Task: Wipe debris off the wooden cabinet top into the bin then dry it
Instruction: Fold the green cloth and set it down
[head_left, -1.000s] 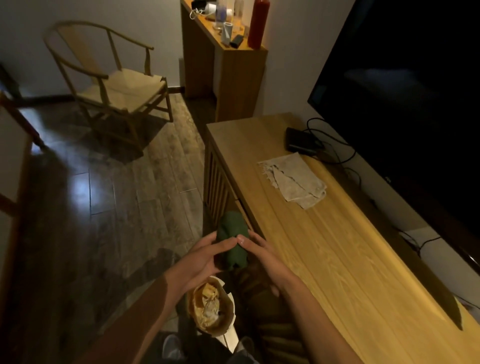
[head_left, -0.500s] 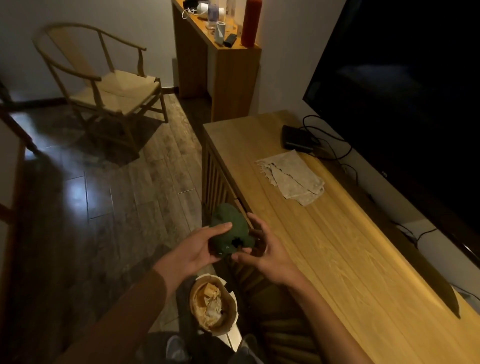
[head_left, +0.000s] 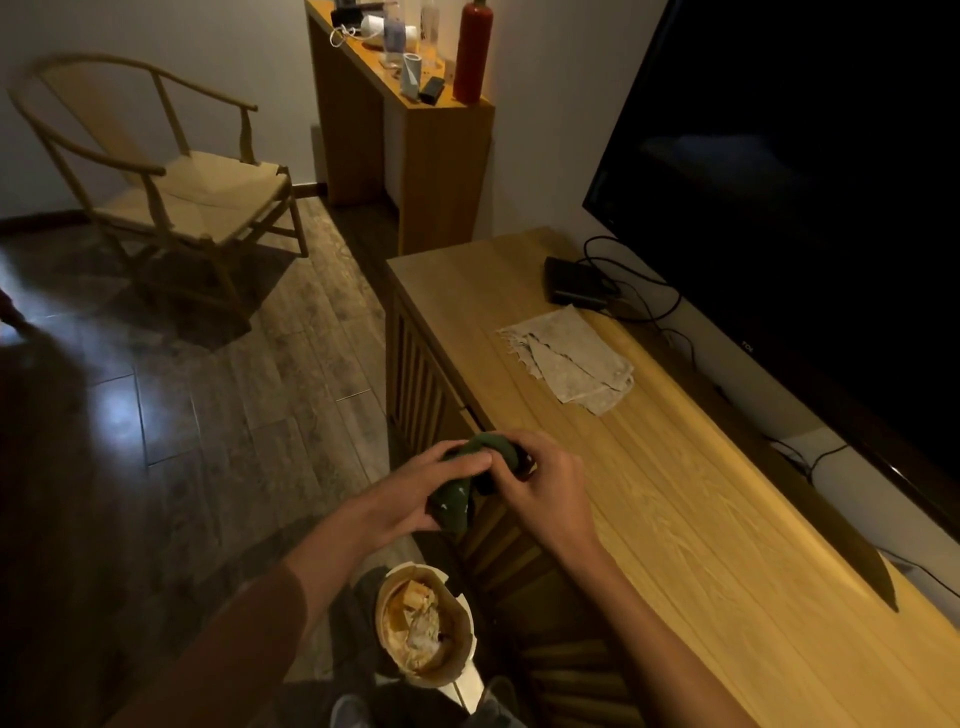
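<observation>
Both sets of fingers are closed on the green cloth, which is bunched up betw. the two hands just off the front edge of the wooden cabinet top, in the air, not touching the surface. Left hand pinches it from the near-left side w/ fingers laid over the top of the wad; right hand grips the far end, fingertips curled round it. A loose tail hangs down below the left fingers.

Straight below the hands, on the floor, sits the bin, already holding scraps of paper/debris. So judging by that, the wipe-in part looks mostly done and the cloth is being shaken or refolded over the bin.

To do this bit well: keep the wad directly over the bin opening, not over the floor to the left of the fingers, so crumbs drop in. Work the folds open w/ thumbs, don't flick hard, or bits could scatter back onto the surface to the right.

Beyond the fingers, further along the top, lies a pale grey cloth, prob. the dry one. Past it a black box w/ cables, right under the TV; stay clear of those when drying.
</observation>
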